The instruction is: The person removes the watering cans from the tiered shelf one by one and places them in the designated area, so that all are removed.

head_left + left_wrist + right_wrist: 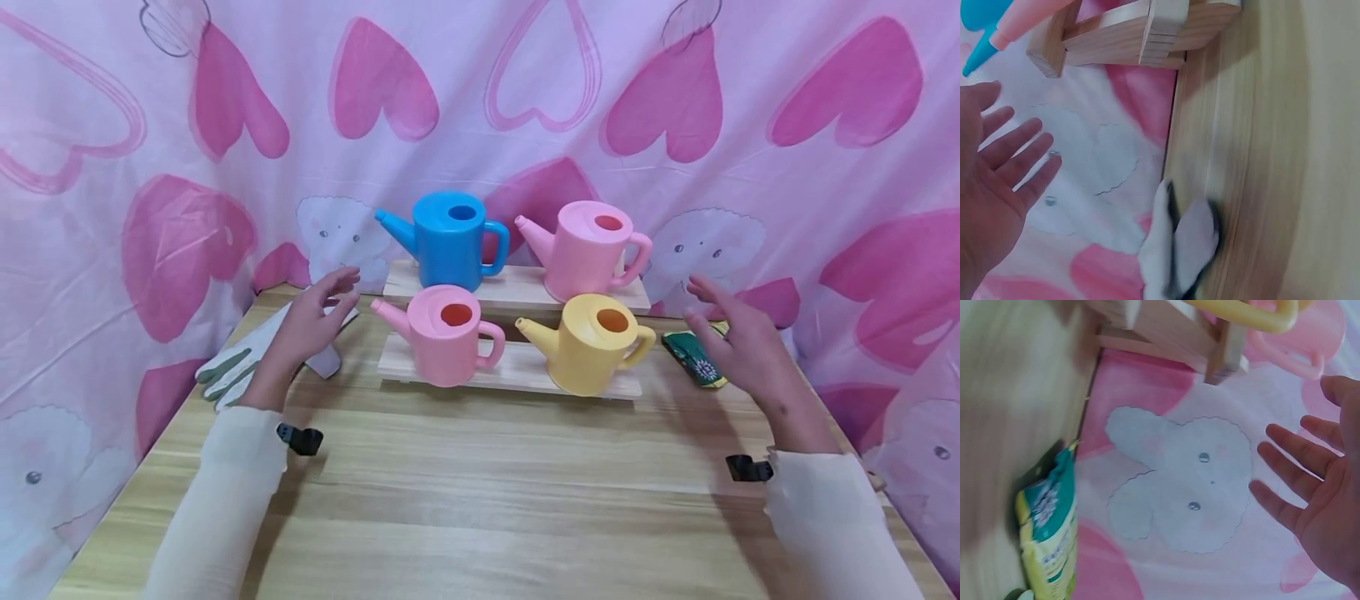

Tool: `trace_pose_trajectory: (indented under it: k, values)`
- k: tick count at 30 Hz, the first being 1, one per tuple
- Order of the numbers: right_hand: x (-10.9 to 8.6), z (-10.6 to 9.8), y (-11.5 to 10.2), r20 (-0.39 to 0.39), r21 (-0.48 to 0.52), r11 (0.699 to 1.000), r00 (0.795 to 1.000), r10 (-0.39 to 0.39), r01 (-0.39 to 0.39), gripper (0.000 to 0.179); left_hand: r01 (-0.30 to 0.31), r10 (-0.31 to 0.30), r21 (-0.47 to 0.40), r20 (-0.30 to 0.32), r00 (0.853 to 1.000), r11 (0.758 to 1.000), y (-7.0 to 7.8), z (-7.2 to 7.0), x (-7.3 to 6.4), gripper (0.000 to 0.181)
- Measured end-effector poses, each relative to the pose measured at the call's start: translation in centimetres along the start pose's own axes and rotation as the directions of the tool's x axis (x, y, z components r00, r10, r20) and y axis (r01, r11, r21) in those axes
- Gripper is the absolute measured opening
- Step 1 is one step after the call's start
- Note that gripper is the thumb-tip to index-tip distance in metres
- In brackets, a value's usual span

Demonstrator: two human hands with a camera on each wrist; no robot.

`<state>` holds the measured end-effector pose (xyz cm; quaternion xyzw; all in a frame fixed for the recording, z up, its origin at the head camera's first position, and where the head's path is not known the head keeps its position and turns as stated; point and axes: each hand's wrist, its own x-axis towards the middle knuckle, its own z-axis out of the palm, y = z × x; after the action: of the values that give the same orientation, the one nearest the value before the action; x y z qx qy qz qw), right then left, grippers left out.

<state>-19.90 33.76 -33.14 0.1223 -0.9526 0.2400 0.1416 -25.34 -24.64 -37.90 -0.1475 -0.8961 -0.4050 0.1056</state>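
Observation:
My left hand hovers over a pair of pale work gloves, its fingers apart and holding nothing. To its right stand several toy watering cans on a two-step wooden stand: a blue watering can and a pink watering can on the upper step, another pink watering can and a yellow watering can on the lower. All spouts point left. My right hand is raised at the right, palm inward, fingers spread and nothing in it. Close by lies a green and yellow packet.
The wooden stand sits at the back of the wood-grain table. Behind and at both sides hangs a pink curtain with hearts and white animal faces. Each wrist carries a small black camera.

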Motion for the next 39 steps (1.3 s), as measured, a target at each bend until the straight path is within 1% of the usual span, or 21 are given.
trace_pose_trajectory:
  k: [2, 5, 8, 11, 13, 15, 17, 19, 20, 22, 24, 25, 27, 31, 34, 39]
  values:
    - [0.6, -0.1, -0.3, -0.024, 0.043, 0.999, 1.0, 0.007, -0.006, 0.061, 0.046, -0.048, -0.123, -0.013, 0.999, 0.991, -0.2, 0.4, 0.9, 0.05]
    - [1.6, -0.3, -0.9, -0.048, 0.11, 0.994, 0.999, 0.013, -0.008, 0.058, 0.111, -0.117, -0.254, -0.008, 0.993, 0.961, -0.3, 1.1, 2.3, 0.048]
    - [2.7, -0.2, -1.3, -0.061, 0.175, 0.984, 0.998, 0.033, -0.022, 0.054, 0.147, -0.15, -0.354, 0.018, 0.989, 0.924, -0.3, 1.8, 3.5, 0.049]
    - [3.7, 0.0, -1.6, -0.073, 0.221, 0.975, 0.996, 0.052, -0.034, 0.052, 0.183, -0.178, -0.419, 0.052, 0.983, 0.889, -0.1, 2.6, 4.5, 0.052]
    - [4.3, 0.2, -1.7, -0.073, 0.25, 0.967, 0.995, 0.067, -0.047, 0.051, 0.2, -0.189, -0.441, 0.069, 0.98, 0.875, 0.3, 2.8, 4.8, 0.054]
    - [5.0, 0.5, -1.9, -0.067, 0.273, 0.96, 0.994, 0.082, -0.061, 0.051, 0.225, -0.208, -0.448, 0.089, 0.974, 0.865, 1.2, 2.7, 4.8, 0.055]
    - [5.5, 0.8, -2.0, -0.056, 0.308, 0.949, 0.994, 0.094, -0.072, 0.052, 0.239, -0.216, -0.455, 0.103, 0.971, 0.858, 1.3, 2.7, 4.8, 0.055]
    - [6.0, 1.1, -2.3, -0.053, 0.331, 0.941, 0.994, 0.098, -0.076, 0.053, 0.238, -0.212, -0.464, 0.109, 0.971, 0.853, 1.0, 2.8, 4.9, 0.057]
    - [6.2, 1.2, -2.4, -0.052, 0.343, 0.937, 0.994, 0.094, -0.071, 0.052, 0.237, -0.21, -0.459, 0.111, 0.971, 0.856, 0.8, 2.8, 5.0, 0.057]
    - [6.4, 1.4, -2.7, -0.052, 0.362, 0.93, 0.994, 0.096, -0.071, 0.052, 0.225, -0.2, -0.45, 0.104, 0.974, 0.864, -0.3, 3.2, 5.2, 0.058]
    - [6.6, 1.7, -2.9, -0.055, 0.368, 0.927, 0.994, 0.099, -0.072, 0.052, 0.217, -0.195, -0.437, 0.095, 0.976, 0.873, -0.6, 3.3, 5.1, 0.059]
    - [6.7, 1.9, -3.0, -0.058, 0.371, 0.926, 0.994, 0.098, -0.07, 0.052, 0.215, -0.195, -0.438, 0.092, 0.977, 0.873, -0.7, 3.4, 5.1, 0.058]
    - [6.9, 2.1, -3.1, -0.063, 0.375, 0.924, 0.993, 0.097, -0.067, 0.052, 0.216, -0.199, -0.442, 0.086, 0.976, 0.871, -0.8, 3.6, 5.0, 0.059]
    - [7.2, 2.5, -3.2, -0.06, 0.4, 0.915, 0.994, 0.09, -0.058, 0.051, 0.216, -0.208, -0.473, 0.07, 0.976, 0.854, -1.0, 3.9, 5.0, 0.056]
    - [7.2, 2.8, -3.2, -0.055, 0.412, 0.909, 0.994, 0.096, -0.065, 0.049, 0.212, -0.209, -0.487, 0.062, 0.976, 0.847, -1.0, 4.1, 5.0, 0.055]
    - [7.1, 3.0, -3.2, -0.051, 0.413, 0.907, 0.992, 0.115, -0.084, 0.049, 0.205, -0.205, -0.481, 0.053, 0.977, 0.852, -0.9, 4.4, 4.8, 0.055]
